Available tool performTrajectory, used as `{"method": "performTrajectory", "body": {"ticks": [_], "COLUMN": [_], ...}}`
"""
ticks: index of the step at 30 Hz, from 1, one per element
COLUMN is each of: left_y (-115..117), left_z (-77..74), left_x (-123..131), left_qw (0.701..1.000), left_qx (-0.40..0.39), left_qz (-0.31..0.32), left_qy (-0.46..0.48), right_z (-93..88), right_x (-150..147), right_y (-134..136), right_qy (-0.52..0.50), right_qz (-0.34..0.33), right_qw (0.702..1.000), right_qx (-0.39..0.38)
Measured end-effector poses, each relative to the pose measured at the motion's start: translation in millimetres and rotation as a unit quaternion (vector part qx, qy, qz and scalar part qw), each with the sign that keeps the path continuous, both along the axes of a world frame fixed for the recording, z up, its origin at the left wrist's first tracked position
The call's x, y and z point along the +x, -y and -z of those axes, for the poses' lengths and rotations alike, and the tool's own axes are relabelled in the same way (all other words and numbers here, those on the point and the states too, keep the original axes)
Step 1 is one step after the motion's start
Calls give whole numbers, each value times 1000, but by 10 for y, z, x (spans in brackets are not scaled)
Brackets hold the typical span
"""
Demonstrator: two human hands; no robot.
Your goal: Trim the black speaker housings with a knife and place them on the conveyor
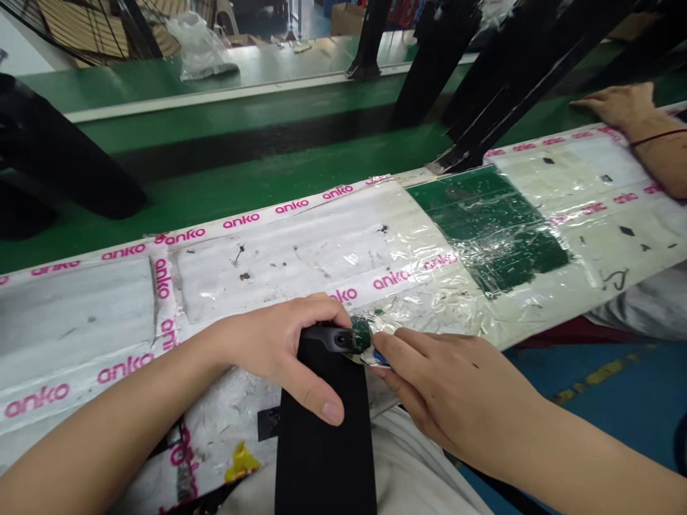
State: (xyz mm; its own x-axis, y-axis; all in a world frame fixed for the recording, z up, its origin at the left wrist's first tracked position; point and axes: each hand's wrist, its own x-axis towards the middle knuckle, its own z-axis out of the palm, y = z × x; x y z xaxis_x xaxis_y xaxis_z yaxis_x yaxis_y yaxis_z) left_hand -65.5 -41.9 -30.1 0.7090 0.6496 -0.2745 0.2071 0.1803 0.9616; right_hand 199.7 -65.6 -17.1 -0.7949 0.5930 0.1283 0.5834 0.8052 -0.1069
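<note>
Left hand (268, 350) clamped around a black plastic strip (325, 443) near its end; right hand (456, 393) half-closed, fingers (391, 350) pinching a small blue part (382, 357) beside a green disc (361, 334), all at the near edge of the film-covered tabletop (300, 250). Likely trouble: blue part slipping from those fingers, or strip tipping under a loose grip.

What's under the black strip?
The black strip lies across a white taped board, with a small black patch showing beside it. What's right under it is covered, so I can't see it.
</note>
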Motion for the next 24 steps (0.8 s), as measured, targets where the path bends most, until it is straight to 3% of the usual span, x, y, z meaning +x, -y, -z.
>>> {"method": "performTrajectory", "body": {"ticks": [6, 17, 24], "left_y": [-18, -21, -9], "left_z": [47, 24, -43], "left_x": [-26, -13, 10], "left_qw": [999, 1000, 1000], "left_qx": [-29, -21, -19], "left_qz": [17, 10, 10], "left_qy": [14, 0, -2], "right_z": [-64, -54, 108], "right_x": [19, 31, 41], "right_y": [-49, -39, -26], "right_qy": [25, 15, -3], "right_qz": [-30, -24, 9], "right_qw": [999, 999, 997], "right_qx": [-12, -17, -78]}}
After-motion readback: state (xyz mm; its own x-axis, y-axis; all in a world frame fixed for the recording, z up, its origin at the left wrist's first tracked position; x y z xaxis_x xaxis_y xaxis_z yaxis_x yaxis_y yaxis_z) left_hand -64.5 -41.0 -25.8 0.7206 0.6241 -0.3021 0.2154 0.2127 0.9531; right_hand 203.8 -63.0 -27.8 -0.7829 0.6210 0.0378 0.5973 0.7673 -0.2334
